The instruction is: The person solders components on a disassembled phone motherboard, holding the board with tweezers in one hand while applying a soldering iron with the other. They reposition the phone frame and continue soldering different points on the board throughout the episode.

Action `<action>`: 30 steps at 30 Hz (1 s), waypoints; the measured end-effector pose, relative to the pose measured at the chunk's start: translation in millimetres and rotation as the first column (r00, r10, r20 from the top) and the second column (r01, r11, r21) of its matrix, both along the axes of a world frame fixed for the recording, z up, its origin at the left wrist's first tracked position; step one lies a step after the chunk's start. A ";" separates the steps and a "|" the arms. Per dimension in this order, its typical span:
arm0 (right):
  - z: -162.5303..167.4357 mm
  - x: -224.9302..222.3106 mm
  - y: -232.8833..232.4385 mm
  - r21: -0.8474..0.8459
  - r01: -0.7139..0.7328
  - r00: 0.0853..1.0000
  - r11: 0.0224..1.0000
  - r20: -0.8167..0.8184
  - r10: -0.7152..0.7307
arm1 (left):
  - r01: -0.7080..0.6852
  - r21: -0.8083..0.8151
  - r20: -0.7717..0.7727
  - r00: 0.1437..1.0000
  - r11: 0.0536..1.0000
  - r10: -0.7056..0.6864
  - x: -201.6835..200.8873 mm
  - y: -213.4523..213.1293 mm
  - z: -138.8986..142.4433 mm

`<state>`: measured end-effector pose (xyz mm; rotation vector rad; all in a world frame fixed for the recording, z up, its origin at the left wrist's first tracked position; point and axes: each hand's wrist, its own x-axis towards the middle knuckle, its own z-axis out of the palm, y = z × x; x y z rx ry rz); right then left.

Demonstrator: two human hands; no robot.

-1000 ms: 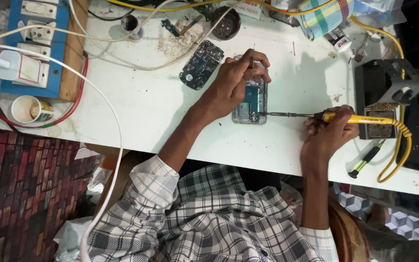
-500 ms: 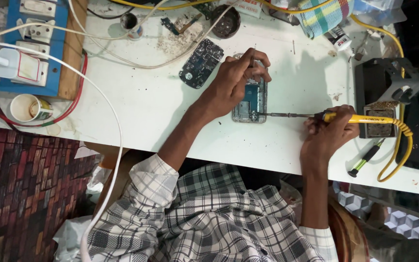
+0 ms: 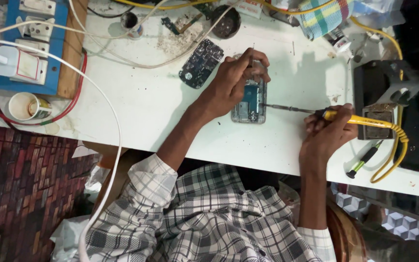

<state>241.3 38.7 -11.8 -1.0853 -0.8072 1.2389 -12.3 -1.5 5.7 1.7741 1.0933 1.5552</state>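
since the opened phone (image 3: 249,102) lies flat on the white bench (image 3: 161,106) w/ the soldering iron (image 3: 335,116) tip at its right edge, steadiness matters most. left hand (image 3: 233,82) is clamped over the phone's top, fingers gripping what looks like tweezers; right hand (image 3: 328,133) is closed round the iron's yellow handle. best to keep the left pressing down so the board can't slide, brace the right wrist on the bench, touch briefly. a second circuit board (image 3: 201,63) lies just beside, the yellow cable (image 3: 389,160) loops nr the stand.
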 end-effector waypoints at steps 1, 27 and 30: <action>0.6 0.0 0.7 0.025 -0.027 1.000 0.999 0.006 0.027 | -0.008 0.009 -0.012 1.000 1.000 0.008 0.5 0.6 -0.5; 12.3 14.0 -6.4 0.142 -0.283 0.959 0.949 0.028 0.282 | -0.342 -0.084 -0.343 0.892 0.936 0.295 -1.4 -10.5 8.6; 12.4 15.7 -14.7 0.077 -0.198 0.974 0.977 0.125 0.188 | -0.382 -0.015 -0.323 0.876 0.924 0.357 -0.2 -9.5 8.9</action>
